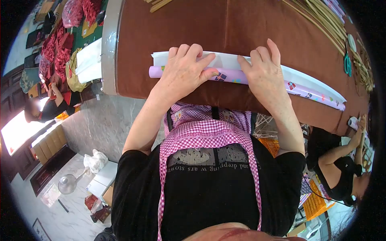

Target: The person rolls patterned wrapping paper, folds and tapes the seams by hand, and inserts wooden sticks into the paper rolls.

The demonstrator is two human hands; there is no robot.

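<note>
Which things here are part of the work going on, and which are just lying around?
Apparently in use:
- left hand and right hand, both on the paper
- partly rolled purple patterned paper
- brown cloth-covered table beneath

Apparently just lying about:
- teal-handled scissors
- thin tan strips
- white plastic bag

Shirt lettering: the black shirt (pixel 209 201) carries one line of small grey print (pixel 209 168) across the chest, upside down in this view.
Words made out: turned upright, roughly "and drepping w ars stown"; the spelling of the middle and last words is uncertain.
Place on the shirt: directly beside a speckled grey printed patch (pixel 193 157), between the checked apron straps (pixel 257 188).
Past the strap: a faint letter, perhaps C or G.
</note>
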